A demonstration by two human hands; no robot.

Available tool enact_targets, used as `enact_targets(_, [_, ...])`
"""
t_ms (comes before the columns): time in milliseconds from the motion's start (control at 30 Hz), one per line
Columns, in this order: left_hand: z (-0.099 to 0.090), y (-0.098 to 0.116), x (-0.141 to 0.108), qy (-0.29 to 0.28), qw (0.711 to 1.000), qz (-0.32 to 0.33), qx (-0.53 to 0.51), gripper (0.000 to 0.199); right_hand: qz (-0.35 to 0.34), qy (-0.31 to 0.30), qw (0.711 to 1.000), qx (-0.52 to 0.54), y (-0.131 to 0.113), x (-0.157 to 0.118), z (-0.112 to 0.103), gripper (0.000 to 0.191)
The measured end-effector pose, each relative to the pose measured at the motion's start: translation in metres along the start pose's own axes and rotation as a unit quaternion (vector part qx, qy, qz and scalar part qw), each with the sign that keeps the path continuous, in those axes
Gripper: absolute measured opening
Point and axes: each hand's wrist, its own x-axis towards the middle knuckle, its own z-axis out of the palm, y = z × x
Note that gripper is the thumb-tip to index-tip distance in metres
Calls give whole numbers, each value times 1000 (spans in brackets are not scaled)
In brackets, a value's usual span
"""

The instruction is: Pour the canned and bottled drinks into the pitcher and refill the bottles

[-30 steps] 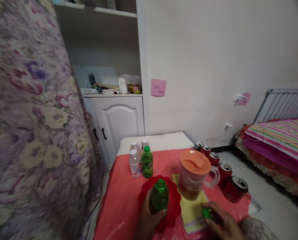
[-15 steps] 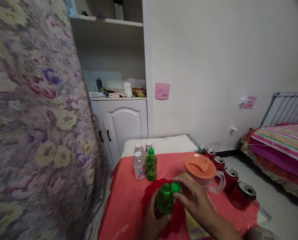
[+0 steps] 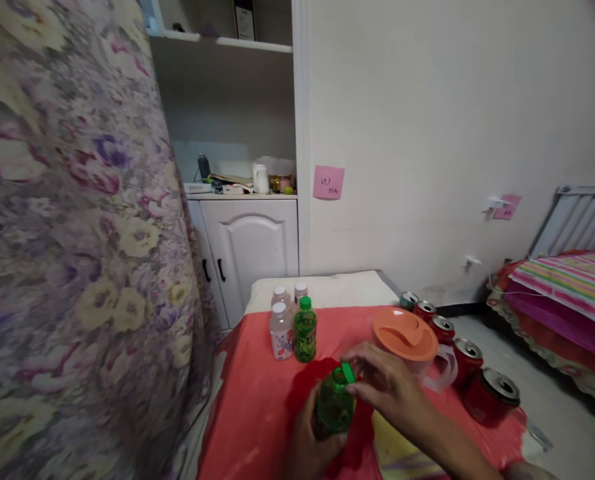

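A green bottle (image 3: 335, 407) with its mouth uncovered is wrapped in the fingers of my left hand (image 3: 307, 433), above the red cloth. Between thumb and fingers, my right hand (image 3: 384, 380) pinches a green cap (image 3: 348, 372), tilted on edge at the right side of the bottle's mouth. Behind them stands a capped green bottle (image 3: 305, 333), beside a clear bottle with a white cap (image 3: 281, 333) and two more white-capped bottles. To the right of my right hand is a clear pitcher with an orange lid (image 3: 406, 335).
Several cans, including a red one (image 3: 492, 397), line the right side of the table (image 3: 247, 400). A yellow patterned item (image 3: 402, 453) lies near the front. A floral curtain (image 3: 77, 267) hangs at the left, with a white cabinet (image 3: 254, 260) behind.
The cap in my right hand has turned from facing the camera to standing on edge, closer over the bottle's mouth. The whole view has shifted slightly, so things sit further right.
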Motion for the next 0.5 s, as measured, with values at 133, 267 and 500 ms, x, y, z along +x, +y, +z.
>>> enact_targets(133, [2, 3, 0, 17, 1000, 0, 16, 79, -30, -70, 997, -26, -5, 9, -13, 28])
enact_targets(267, [4, 7, -1, 11, 1000, 3, 28, 78, -51, -138, 987, -61, -13, 16, -22, 35])
enact_targets(500, [3, 11, -4, 30, 998, 0, 53, 76, -91, -221, 963, -127, -36, 28, -30, 33])
